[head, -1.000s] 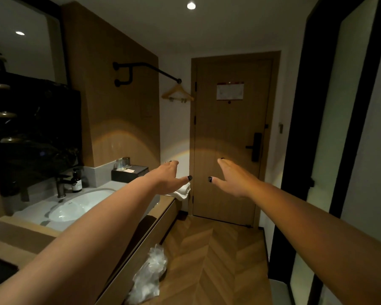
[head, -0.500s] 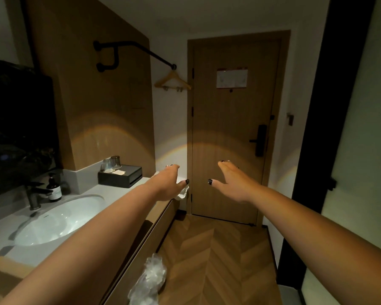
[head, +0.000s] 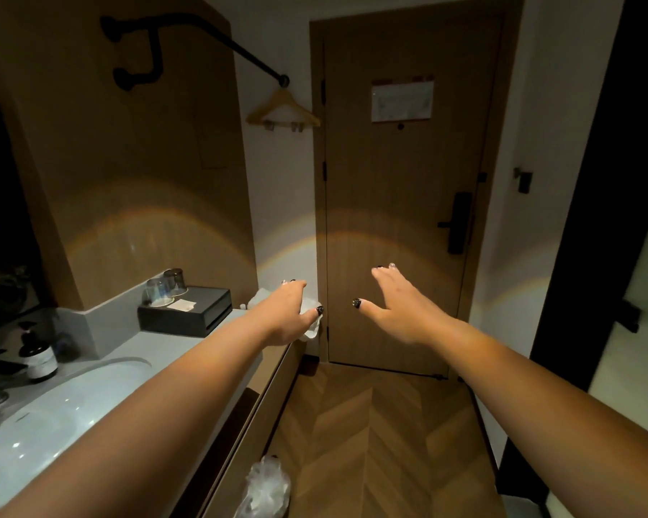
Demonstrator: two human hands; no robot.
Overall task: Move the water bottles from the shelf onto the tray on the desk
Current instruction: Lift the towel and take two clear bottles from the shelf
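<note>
Both hands empty and spread: left hand (head: 287, 314) raised palm-down over the far end of the vanity surface (head: 173, 343), fingers relaxed and apart; right hand (head: 397, 304) held out in mid-air toward the door (head: 401, 203), fingers straight, gripping nothing. No contact between the two.

Task items not in view: no water bottles, no shelf, no tray, no desk visible from the head camera. Location of the bottles cannot be told from here. Step in hand judged as locating the shelf (search and approach, not yet a grasp).

Recommended procedure:

- Turn head and body away from the door to bring the rest of the room into view; nothing along this entry passage offers a shelf with bottles.
- Avoid confusing the small dark pump bottle (head: 38, 358) beside the sink (head: 34, 416) with the target (soap dispenser by appearance, not a water bottle).
- Lower both arms while moving; outstretched arms pass near the upturned glasses (head: 165, 289) on the black box (head: 188, 310) and just above the white cloth (head: 311, 323) at the surface's far corner.
- Mind the plastic-lined bin (head: 266, 487) on the floor (head: 382, 443) close to the cabinet front during the turn.
- Allow for dim lighting: confirm each bottle by sight before closing fingers round it.
</note>
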